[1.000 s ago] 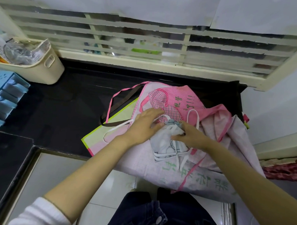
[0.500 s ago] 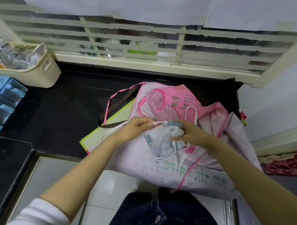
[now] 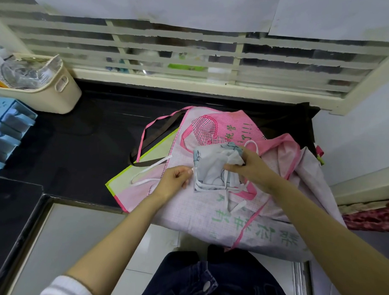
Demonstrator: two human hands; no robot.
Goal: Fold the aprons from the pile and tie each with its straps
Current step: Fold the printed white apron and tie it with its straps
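Note:
A small folded white apron (image 3: 212, 170) with blue cartoon print lies on top of the pile, white straps wound round it. My right hand (image 3: 248, 167) grips its bunched top right corner. My left hand (image 3: 177, 179) pinches a white strap (image 3: 148, 167) at the bundle's left edge; the strap trails off to the left in a loop. Under them spreads a pink and white checked apron (image 3: 223, 128) with green and pink lettering, and more pale apron cloth (image 3: 303, 173) is heaped at the right.
The pile sits on a black counter (image 3: 83, 139) below a slatted window. A cream basket (image 3: 56, 94) with plastic wrap stands at the back left, a blue rack (image 3: 6, 132) at the far left. A green-edged bag with brown handles (image 3: 154, 132) lies under the aprons.
My left hand has drawn back toward me and to the left, pulling the white strap. The white bundle has turned and now lies more upright under my right hand.

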